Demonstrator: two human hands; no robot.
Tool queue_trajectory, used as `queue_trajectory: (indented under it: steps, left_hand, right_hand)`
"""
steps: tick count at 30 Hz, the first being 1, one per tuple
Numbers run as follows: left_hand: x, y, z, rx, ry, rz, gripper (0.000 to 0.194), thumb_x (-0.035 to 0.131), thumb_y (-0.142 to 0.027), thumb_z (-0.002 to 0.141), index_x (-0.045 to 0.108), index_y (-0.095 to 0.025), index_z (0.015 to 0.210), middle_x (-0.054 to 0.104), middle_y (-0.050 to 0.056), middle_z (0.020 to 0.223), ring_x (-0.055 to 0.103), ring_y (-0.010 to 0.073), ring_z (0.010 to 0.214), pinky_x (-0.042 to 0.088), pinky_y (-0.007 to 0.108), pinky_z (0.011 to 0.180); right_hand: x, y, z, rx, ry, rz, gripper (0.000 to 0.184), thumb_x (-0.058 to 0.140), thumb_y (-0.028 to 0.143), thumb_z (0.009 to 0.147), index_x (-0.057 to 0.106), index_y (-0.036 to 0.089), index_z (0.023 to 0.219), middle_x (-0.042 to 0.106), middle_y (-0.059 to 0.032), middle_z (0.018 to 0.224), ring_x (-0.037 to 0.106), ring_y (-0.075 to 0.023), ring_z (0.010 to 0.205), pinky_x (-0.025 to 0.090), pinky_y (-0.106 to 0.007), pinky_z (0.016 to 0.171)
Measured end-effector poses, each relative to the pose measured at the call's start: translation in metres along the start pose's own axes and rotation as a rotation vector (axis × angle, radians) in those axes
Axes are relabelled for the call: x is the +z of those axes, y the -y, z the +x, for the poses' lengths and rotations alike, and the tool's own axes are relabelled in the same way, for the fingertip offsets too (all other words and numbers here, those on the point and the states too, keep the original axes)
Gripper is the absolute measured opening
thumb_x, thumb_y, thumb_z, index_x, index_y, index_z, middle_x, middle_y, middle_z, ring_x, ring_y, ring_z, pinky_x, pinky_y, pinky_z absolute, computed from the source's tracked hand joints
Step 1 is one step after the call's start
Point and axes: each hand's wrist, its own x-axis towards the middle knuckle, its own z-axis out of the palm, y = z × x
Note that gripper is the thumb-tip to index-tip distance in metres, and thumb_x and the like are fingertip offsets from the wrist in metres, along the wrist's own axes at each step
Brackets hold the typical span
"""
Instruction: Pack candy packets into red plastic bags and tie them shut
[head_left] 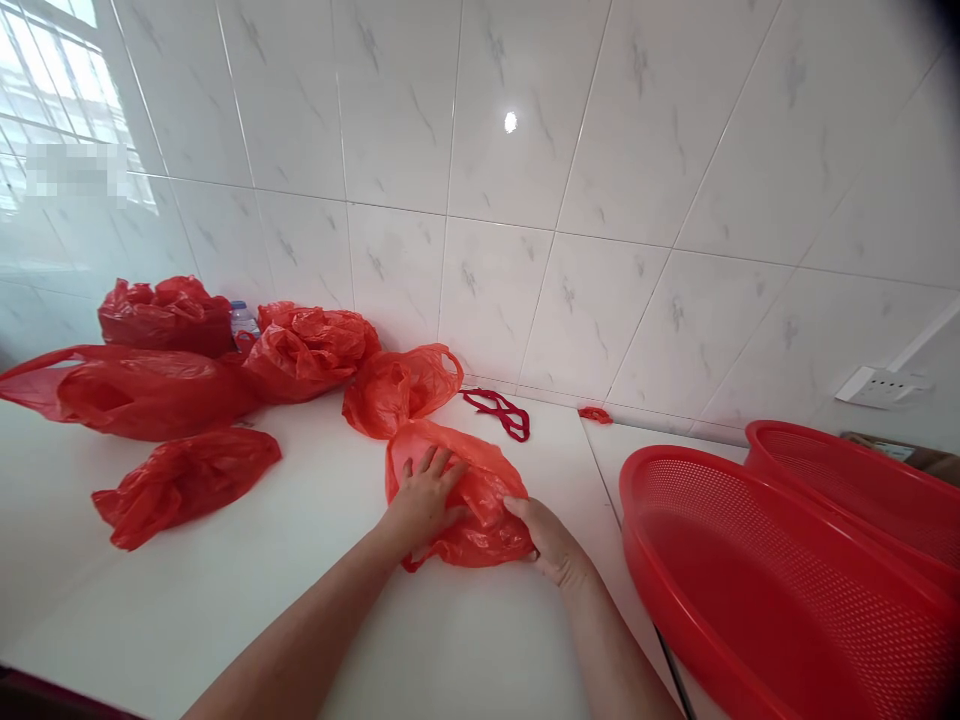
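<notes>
A red plastic bag point(480, 470) lies crumpled on the white counter point(247, 590) straight ahead. My left hand point(424, 500) rests flat on its left side with the fingers spread over the plastic. At the bag's right lower edge, my right hand point(547, 540) has its fingers curled into the plastic, gripping it. What the bag contains is hidden.
Several more red plastic bags point(142, 390) lie to the left and behind, one by a small water bottle point(241, 320). A red string point(499, 410) lies near the tiled wall. Two red perforated baskets point(772, 590) stand at the right. A wall socket point(881, 385) is above them.
</notes>
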Motion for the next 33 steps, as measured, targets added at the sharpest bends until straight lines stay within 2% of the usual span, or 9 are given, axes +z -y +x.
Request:
queue_trajectory:
  steps: [2, 5, 10, 13, 16, 20, 23, 28, 33]
  left_hand:
    - [0.006, 0.004, -0.003, -0.071, 0.121, -0.008, 0.062, 0.057, -0.05, 0.074, 0.045, -0.03, 0.131, 0.038, 0.011, 0.142, 0.027, 0.0365, 0.132, 0.02, 0.062, 0.101]
    - [0.007, 0.008, -0.008, -0.105, 0.192, -0.036, 0.064, 0.056, -0.053, 0.071, 0.045, -0.033, 0.131, 0.044, 0.01, 0.138, 0.036, 0.0361, 0.126, 0.022, 0.061, 0.101]
    - [0.005, -0.003, -0.014, -0.163, 0.188, -0.058, 0.072, 0.057, -0.057, 0.067, 0.046, -0.028, 0.131, 0.053, 0.013, 0.127, 0.046, 0.0361, 0.117, 0.028, 0.055, 0.099]
    - [0.008, -0.009, -0.014, -0.158, 0.139, -0.052, 0.077, 0.06, -0.056, 0.064, 0.042, -0.028, 0.134, 0.049, 0.013, 0.131, 0.045, 0.0362, 0.117, 0.028, 0.055, 0.098]
    - [0.012, -0.015, -0.014, -0.185, 0.128, -0.038, 0.08, 0.061, -0.057, 0.062, 0.041, -0.026, 0.134, 0.049, 0.016, 0.13, 0.045, 0.0379, 0.117, 0.03, 0.055, 0.096]
    - [0.01, -0.024, -0.014, -0.172, 0.103, -0.005, 0.064, 0.055, -0.05, 0.071, 0.047, -0.023, 0.129, 0.05, 0.018, 0.128, 0.048, 0.0372, 0.114, 0.035, 0.052, 0.091]
    - [0.0, -0.024, -0.012, -0.257, 0.074, -0.028, 0.062, 0.06, -0.049, 0.068, 0.052, -0.016, 0.12, 0.057, 0.02, 0.117, 0.054, 0.0348, 0.105, 0.043, 0.042, 0.079]
    - [-0.024, -0.011, -0.008, -0.443, 0.026, -0.176, 0.03, 0.053, -0.046, 0.075, 0.059, -0.019, 0.087, 0.065, 0.008, 0.078, 0.061, 0.0229, 0.067, 0.041, 0.028, 0.052]
    - [-0.031, -0.02, -0.008, -0.167, -0.124, -0.264, 0.014, 0.046, -0.028, 0.081, 0.058, -0.023, 0.083, 0.064, 0.001, 0.074, 0.059, 0.0162, 0.062, 0.041, 0.025, 0.052]
  right_hand:
    - [-0.007, -0.001, 0.003, -0.017, -0.059, 0.122, 0.035, 0.063, 0.051, 0.067, 0.058, 0.017, 0.072, 0.053, 0.0036, 0.056, 0.04, -0.0067, 0.043, 0.026, -0.017, 0.039]
    - [-0.024, -0.002, 0.011, -0.139, -0.342, 0.115, 0.034, 0.061, 0.052, 0.067, 0.052, 0.019, 0.067, 0.043, 0.0066, 0.051, 0.028, -0.0055, 0.038, 0.02, -0.02, 0.036]
    - [-0.038, 0.004, 0.011, -0.261, -0.785, -0.095, 0.03, 0.062, 0.042, 0.068, 0.053, 0.021, 0.088, 0.058, -0.004, 0.081, 0.052, -0.0163, 0.062, 0.038, -0.027, 0.048]
    - [-0.019, 0.009, 0.0, -0.616, -1.052, -0.481, 0.035, 0.059, 0.037, 0.074, 0.053, 0.021, 0.105, 0.056, -0.0106, 0.105, 0.054, -0.0241, 0.089, 0.045, -0.035, 0.07]
    - [0.017, 0.003, -0.007, -0.992, -0.86, -0.823, 0.02, 0.049, 0.027, 0.082, 0.058, 0.021, 0.099, 0.059, -0.0101, 0.098, 0.053, -0.0242, 0.096, 0.043, -0.039, 0.085]
    - [0.049, -0.02, 0.004, -0.764, -0.415, -1.029, 0.03, 0.039, 0.019, 0.086, 0.063, 0.025, 0.103, 0.065, -0.0086, 0.092, 0.059, -0.0233, 0.084, 0.046, -0.039, 0.075]
    - [0.036, -0.032, 0.019, -0.53, -0.482, -1.05, 0.035, 0.044, 0.018, 0.081, 0.063, 0.023, 0.11, 0.065, -0.0127, 0.104, 0.059, -0.0303, 0.093, 0.044, -0.045, 0.077]
    - [-0.008, -0.032, 0.027, -0.49, -0.488, -0.932, 0.051, 0.062, 0.02, 0.067, 0.06, 0.031, 0.117, 0.063, -0.0064, 0.114, 0.056, -0.032, 0.103, 0.041, -0.046, 0.084]
    - [-0.004, -0.029, 0.025, -0.599, -0.335, -1.123, 0.041, 0.051, 0.008, 0.067, 0.069, 0.028, 0.099, 0.066, -0.0052, 0.094, 0.055, -0.0275, 0.092, 0.041, -0.041, 0.079]
